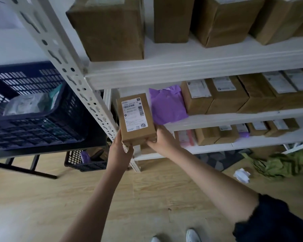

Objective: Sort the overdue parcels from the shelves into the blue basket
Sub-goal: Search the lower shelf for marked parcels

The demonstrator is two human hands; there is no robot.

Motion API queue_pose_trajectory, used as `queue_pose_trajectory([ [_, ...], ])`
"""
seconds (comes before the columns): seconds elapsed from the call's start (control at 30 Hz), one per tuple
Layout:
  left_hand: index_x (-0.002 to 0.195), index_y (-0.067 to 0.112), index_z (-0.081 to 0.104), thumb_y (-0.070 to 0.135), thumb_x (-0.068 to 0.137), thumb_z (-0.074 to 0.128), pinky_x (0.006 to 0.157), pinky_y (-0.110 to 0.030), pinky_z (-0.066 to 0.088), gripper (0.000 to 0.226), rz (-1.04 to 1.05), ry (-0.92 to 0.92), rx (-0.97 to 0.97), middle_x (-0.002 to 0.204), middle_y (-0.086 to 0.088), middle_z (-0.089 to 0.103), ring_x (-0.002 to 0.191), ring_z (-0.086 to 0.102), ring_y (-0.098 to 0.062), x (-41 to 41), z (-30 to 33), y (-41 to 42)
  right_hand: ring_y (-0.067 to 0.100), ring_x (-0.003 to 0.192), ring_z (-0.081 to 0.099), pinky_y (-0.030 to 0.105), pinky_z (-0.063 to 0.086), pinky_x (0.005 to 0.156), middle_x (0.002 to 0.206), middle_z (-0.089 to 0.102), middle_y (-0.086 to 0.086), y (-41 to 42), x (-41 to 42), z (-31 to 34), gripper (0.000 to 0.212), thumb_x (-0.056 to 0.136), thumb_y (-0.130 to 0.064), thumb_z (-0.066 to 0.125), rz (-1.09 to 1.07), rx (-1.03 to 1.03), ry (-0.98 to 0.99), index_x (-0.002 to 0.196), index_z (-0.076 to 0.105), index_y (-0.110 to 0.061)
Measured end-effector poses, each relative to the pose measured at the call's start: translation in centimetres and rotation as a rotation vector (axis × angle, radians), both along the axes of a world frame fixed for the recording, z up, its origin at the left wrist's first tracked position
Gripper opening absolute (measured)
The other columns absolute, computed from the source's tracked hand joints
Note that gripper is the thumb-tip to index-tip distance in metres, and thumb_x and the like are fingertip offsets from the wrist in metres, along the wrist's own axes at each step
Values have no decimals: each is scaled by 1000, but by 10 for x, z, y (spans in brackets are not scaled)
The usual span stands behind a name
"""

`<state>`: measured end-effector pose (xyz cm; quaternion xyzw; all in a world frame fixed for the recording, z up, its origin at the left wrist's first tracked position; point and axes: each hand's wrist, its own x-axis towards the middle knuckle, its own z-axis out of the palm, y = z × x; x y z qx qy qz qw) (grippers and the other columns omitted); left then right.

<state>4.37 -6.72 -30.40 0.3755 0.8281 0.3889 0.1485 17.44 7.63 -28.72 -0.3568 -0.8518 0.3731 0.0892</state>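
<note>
Before the white shelves (199, 70), both hands, left hand (121, 147) and right hand (162, 139), grip one labelled cardboard parcel (136, 117) by its lower corners.

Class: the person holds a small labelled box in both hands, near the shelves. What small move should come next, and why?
Probably carry the small box leftward toward the blue basket. The left hand and right hand grip its near end, label up, already off the shelf, and the basket sits just left.
</note>
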Motion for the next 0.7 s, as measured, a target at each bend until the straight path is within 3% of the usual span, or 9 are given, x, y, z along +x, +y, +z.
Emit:
queue_pose_trajectory([
  [0.1, 153, 21, 34, 7, 89, 69, 85, -28, 46, 75, 41, 15, 30, 125, 8, 60, 108, 57, -11, -9, -5, 8, 17, 94, 66, 40, 58, 80, 117, 59, -2, 7, -18, -10, 56, 83, -47, 70, -9, -5, 41, 131, 52, -25],
  [0.13, 151, 21, 35, 8, 89, 69, 82, -27, 45, 71, 63, 5, 35, 119, 11, 60, 104, 57, -10, -12, -5, 11, 15, 94, 64, 39, 58, 81, 116, 58, -3, 9, -23, -11, 56, 82, -48, 69, -9, -1, 56, 131, 53, -26],
  [0.27, 131, 16, 49, 15, 92, 69, 72, -26, 52, 44, 140, -50, -16, 102, 8, 62, 95, 64, -19, -25, -5, 31, 14, 94, 61, 26, 52, 79, 114, 52, -3, 20, -38, -10, 50, 89, -29, 72, -12, -29, 95, 133, 52, -16],
  [0.37, 110, 8, 56, 23, 94, 68, 60, -19, 42, 24, 202, -67, -84, 95, 0, 65, 88, 64, -23, -35, -4, 49, 19, 97, 64, 33, 57, 80, 116, 58, 3, 29, -47, -7, 49, 89, -28, 71, -45, -5, 111, 132, 51, -15],
  [0.47, 106, 6, 57, 23, 94, 65, 56, -23, 39, 22, 234, -49, -87, 91, -3, 65, 76, 60, -18, -40, -4, 63, 22, 90, 67, 42, 61, 76, 112, 61, 5, 40, -56, -14, 52, 87, -29, 70, -50, 10, 113, 132, 48, -15],
  [0.57, 105, 7, 58, 18, 94, 65, 65, -24, 44, 17, 268, -19, -47, 93, 0, 66, 83, 63, -19, -33, -9, 58, 25, 96, 65, 43, 58, 81, 117, 58, 10, 42, -46, -12, 54, 89, -27, 70, -41, 23, 111, 135, 46, -10],
  [0.7, 137, 12, 56, 14, 96, 63, 91, -30, 48, 42, 300, -37, -4, 125, 4, 64, 108, 61, -15, -4, -21, 26, 27, 131, 49, 35, 45, 105, 145, 47, 15, 37, 2, -18, 81, 96, -33, 67, -25, 78, 94, 157, 23, -4],
])
